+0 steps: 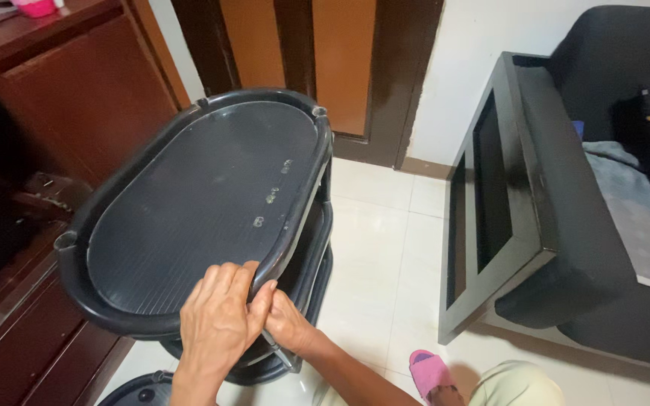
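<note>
Left hand [216, 323] clamps over the near rim of the black oval shelf [205, 203], at six o'clock of the top tier, while the right hand [287, 323] pinches the corner post underneath, steadying the tilted rack beside the wooden cabinet [77, 98].

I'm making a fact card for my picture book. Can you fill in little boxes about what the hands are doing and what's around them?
Left hand: fingers curled over the near rim of the top shelf
Right hand: just under that rim, at a corner post, touching the left hand
Rack: black plastic, oval shelves stacked in tiers, top shelf ribbed and bare
Left side: dark brown wooden cabinet
Right side: black armchair
Floor: pale tiles
Foot: pink slipper
</note>
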